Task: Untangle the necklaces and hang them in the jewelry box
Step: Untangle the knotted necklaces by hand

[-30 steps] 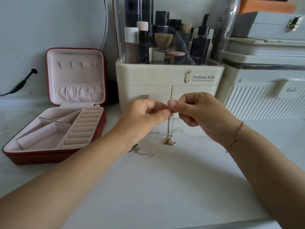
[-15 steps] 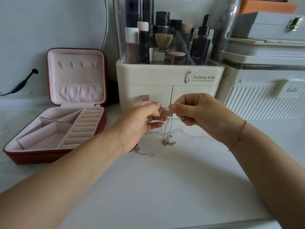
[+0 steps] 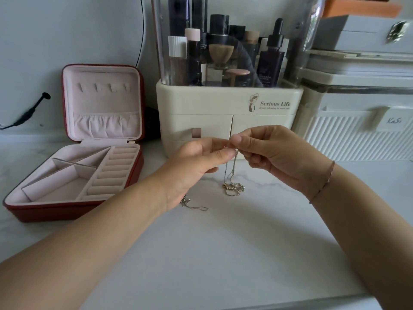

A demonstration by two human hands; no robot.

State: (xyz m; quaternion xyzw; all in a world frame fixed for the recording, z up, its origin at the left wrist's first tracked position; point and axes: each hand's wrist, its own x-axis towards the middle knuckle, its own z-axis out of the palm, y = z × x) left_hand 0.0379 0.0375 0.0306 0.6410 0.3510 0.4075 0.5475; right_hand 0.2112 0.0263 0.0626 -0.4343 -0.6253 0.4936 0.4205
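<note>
I see the left hand and right hand pinched close again on the gold necklace in mid-frame; a moment ago they were apart. Its knot still rests on the table, so no hanging in the jewelry box at left yet.

White marble countertop, pale wall, cosmetics organizer, soft daylight

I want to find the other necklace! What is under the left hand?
A thin silver necklace lies on the white table, poking out below the left hand. The wrist covers its other end, so its full length cannot be seen.
</note>
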